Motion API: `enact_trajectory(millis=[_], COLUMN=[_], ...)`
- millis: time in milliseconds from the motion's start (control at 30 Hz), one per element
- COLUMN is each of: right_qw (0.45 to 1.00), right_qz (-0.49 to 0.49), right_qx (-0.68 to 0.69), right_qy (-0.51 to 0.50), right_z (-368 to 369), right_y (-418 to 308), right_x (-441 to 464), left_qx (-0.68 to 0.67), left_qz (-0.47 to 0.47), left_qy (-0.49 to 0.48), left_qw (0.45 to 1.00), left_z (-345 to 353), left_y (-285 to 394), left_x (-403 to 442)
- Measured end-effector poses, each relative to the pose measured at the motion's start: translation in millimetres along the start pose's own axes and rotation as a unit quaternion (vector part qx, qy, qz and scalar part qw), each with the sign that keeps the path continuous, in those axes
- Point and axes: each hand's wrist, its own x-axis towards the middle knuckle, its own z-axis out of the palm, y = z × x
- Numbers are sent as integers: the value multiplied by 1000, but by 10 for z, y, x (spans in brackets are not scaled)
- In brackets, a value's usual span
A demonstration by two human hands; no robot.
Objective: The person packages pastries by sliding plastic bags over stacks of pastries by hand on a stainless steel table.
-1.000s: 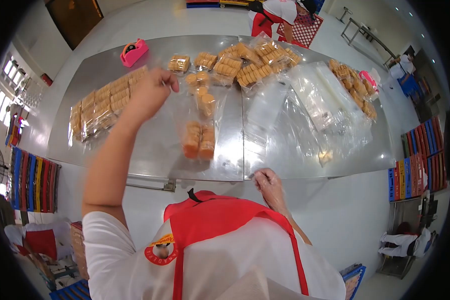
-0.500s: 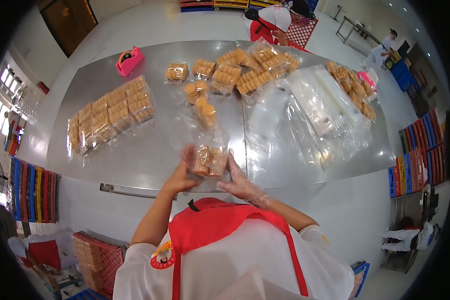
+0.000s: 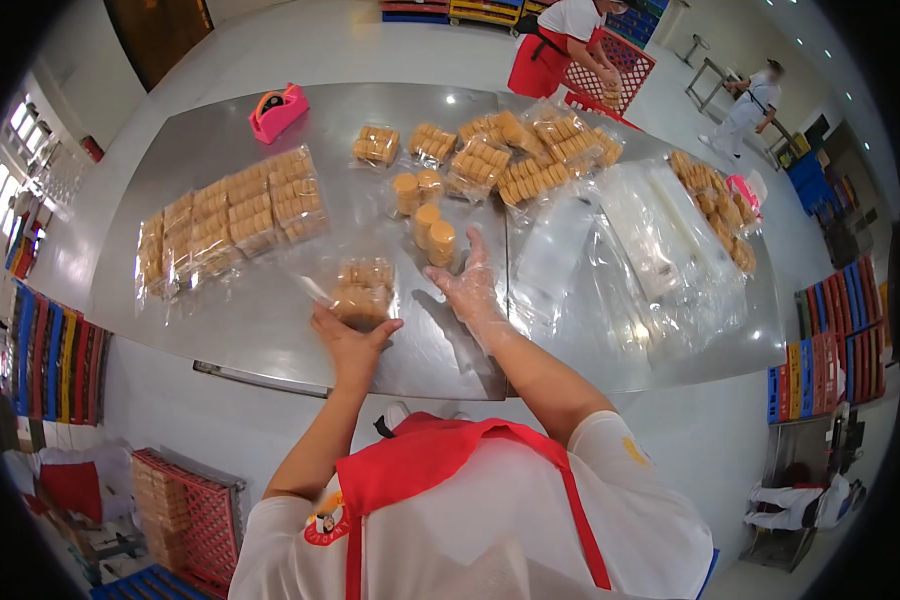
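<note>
My left hand (image 3: 354,347) grips the near end of a clear plastic bag of round biscuits (image 3: 363,288) at the table's front. My right hand (image 3: 472,288), in a clear plastic glove, is stretched out with thumb and fingers apart. Just beyond its fingertips stand short stacks of bare round biscuits (image 3: 438,240); whether it touches them I cannot tell. Farther back lie more bagged biscuits (image 3: 475,165). At the left, a row of filled biscuit bags (image 3: 232,215) lies side by side.
On the steel table (image 3: 440,350) are a pink tape dispenser (image 3: 278,113) at the back left and empty clear bags (image 3: 650,250) at the right. A co-worker in a red apron (image 3: 560,50) bends over a red crate (image 3: 615,72) behind the table.
My hands have moved apart. The left has carried the biscuit bag leftward; the right has let go of it and reached forward to the bare stacks. The co-worker behind has straightened somewhat.
</note>
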Motion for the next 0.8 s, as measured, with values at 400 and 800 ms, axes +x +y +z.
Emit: enact_trajectory(millis=[400,800], right_qw=[846,955], right_qz=[294,-226], right_qx=[444,-31], right_qy=[-36,-191], right_z=[-285,-1632], right_y=[238,-939], right_x=[-286,-546], left_qx=[-67,-272], left_qz=[25,93], left_qy=[-212,-452], left_qw=[975,845], left_z=[-387,-54], left_y=[-156,964], left_x=[-618,-534])
